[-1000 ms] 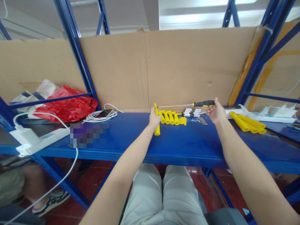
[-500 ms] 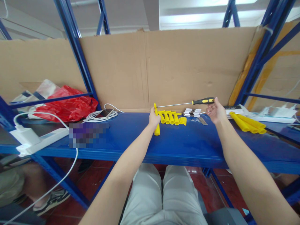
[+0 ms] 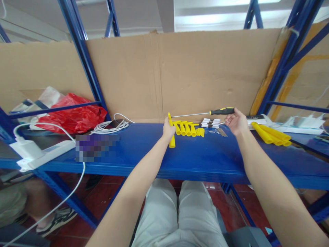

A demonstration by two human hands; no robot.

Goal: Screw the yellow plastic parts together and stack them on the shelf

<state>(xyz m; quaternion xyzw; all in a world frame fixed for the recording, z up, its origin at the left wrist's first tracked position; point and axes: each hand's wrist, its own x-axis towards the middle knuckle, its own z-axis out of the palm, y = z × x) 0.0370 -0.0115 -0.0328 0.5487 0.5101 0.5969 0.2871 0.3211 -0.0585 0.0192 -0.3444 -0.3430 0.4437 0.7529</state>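
Observation:
My left hand [image 3: 168, 130] is closed round a long yellow plastic tube [image 3: 171, 139], held upright-tilted on the blue shelf [image 3: 195, 157]. My right hand [image 3: 236, 121] grips the black and yellow handle of a long screwdriver [image 3: 222, 111]. The screwdriver's thin metal shaft [image 3: 191, 115] runs left toward the top of the yellow tube. Between my hands lie a row of short yellow plastic pieces [image 3: 187, 128] and a small stack of white and black strips [image 3: 210, 122].
Several long yellow tubes [image 3: 272, 135] lie at the right of the shelf. At the left are a coiled white cable [image 3: 109, 126], a red plastic bag [image 3: 74, 115] and a white power strip [image 3: 38, 154]. Cardboard [image 3: 180, 75] backs the shelf. Another person's shoe [image 3: 58, 218] shows below left.
The screwdriver handle in my right hand has risen slightly and shifted a little left. My left hand and the yellow tube have stayed in place.

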